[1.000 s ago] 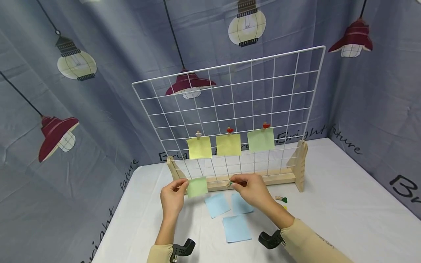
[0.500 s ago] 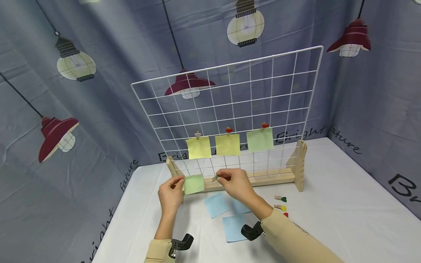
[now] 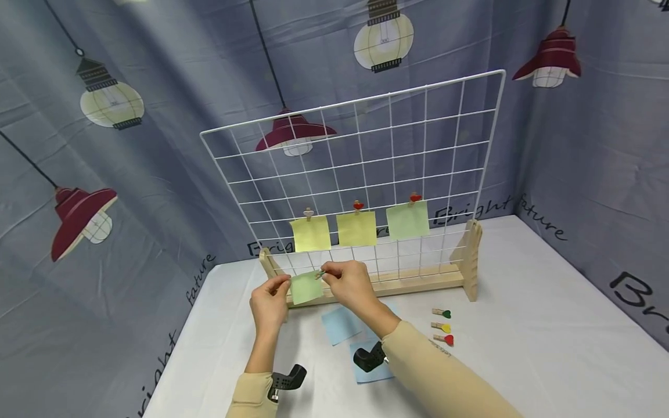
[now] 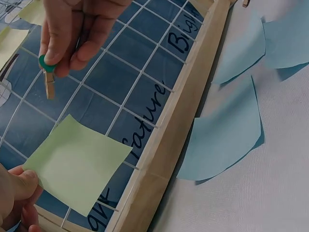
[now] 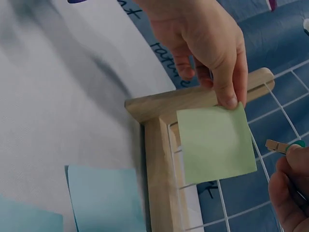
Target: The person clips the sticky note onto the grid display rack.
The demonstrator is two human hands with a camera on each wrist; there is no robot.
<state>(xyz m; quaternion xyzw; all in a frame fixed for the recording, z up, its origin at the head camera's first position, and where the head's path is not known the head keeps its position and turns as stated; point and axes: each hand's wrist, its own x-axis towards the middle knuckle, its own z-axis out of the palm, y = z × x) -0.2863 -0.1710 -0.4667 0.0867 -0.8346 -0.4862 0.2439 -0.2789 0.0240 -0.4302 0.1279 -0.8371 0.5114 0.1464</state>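
My left hand (image 3: 269, 305) pinches a pale green sticky note (image 3: 306, 288) at its left edge, close in front of the lower left of a white wire grid (image 3: 352, 103). In my right hand (image 3: 352, 285), thumb and fingers pinch a small wooden clothespin (image 4: 49, 86) by its green heart end. In the left wrist view the clothespin's free end points toward the note's upper corner, with a gap between them. Higher on the grid hang a yellow note (image 3: 312, 235), a second yellow note (image 3: 358, 229) and a green note (image 3: 409, 222), each under a heart clothespin.
Wooden feet and a base bar (image 3: 418, 280) hold the grid up on the white table. Blue notes (image 3: 341, 326) lie before it, partly hidden by my right arm. To their right lie clothespins with a green heart (image 3: 442, 313), a yellow heart (image 3: 441, 327) and a red heart (image 3: 444, 339).
My right hand has moved left with the clothespin, up to the green note's right side. The left hand has shifted slightly left and up, bringing the note nearer the grid.
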